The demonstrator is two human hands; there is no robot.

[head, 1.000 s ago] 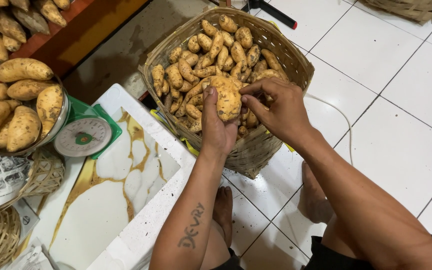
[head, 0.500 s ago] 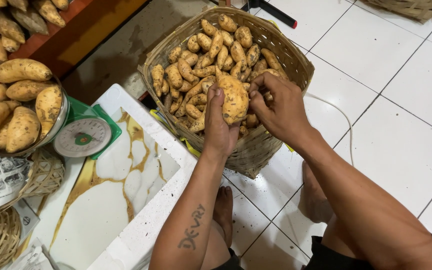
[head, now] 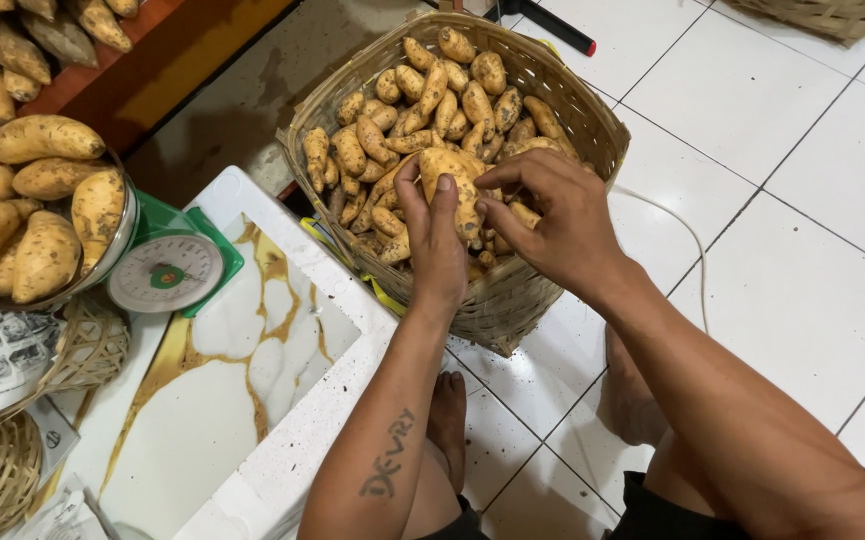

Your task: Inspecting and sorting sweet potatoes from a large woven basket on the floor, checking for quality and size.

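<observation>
- Large tan, dirt-flecked sweet potato [head: 456, 190] now upright at frame centre, turned from a second ago; left hand [head: 433, 240] grips it from below, right hand [head: 553, 215] pinches its side.
- It sits over the woven bamboo basket [head: 573, 110] of small sweet potatoes [head: 433, 95].
- Left: green dial scale [head: 168, 270], its pan loaded with large tubers [head: 43, 215]; marble-patterned white table [head: 233, 400] edge crowds the basket.

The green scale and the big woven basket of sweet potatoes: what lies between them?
In the head view, the corner of a white marble-patterned tabletop with gold veins lies between the scale and the basket, then a strip of grey floor.
</observation>
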